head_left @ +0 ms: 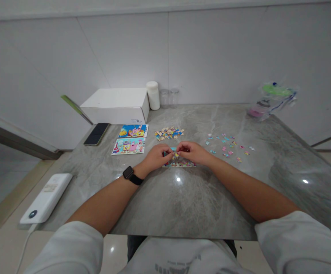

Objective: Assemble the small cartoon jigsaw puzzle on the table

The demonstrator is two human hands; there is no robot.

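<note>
My left hand (157, 155) and my right hand (193, 152) meet over a small jigsaw board (180, 164), fingertips pinched close together. Between the fingertips shows a small yellowish puzzle piece (176, 154); both hands seem to grip it. Part of the board is hidden under the fingers, and its near edge shows colourful printing. Behind the hands lies a heap of mixed puzzle pieces (169, 133). Loose pinkish and bluish pieces (224, 148) are scattered to the right. Two cartoon picture cards, a teal one (128, 146) and a blue one (133, 131), lie to the left.
A phone (97, 134) rests left of the cards, before a white box (115, 105). A white bottle (153, 96) and two clear jars (169, 98) stand by the wall. A plastic bag (272, 101) sits back right; a white power bank (47, 198) with a cable lies front left.
</note>
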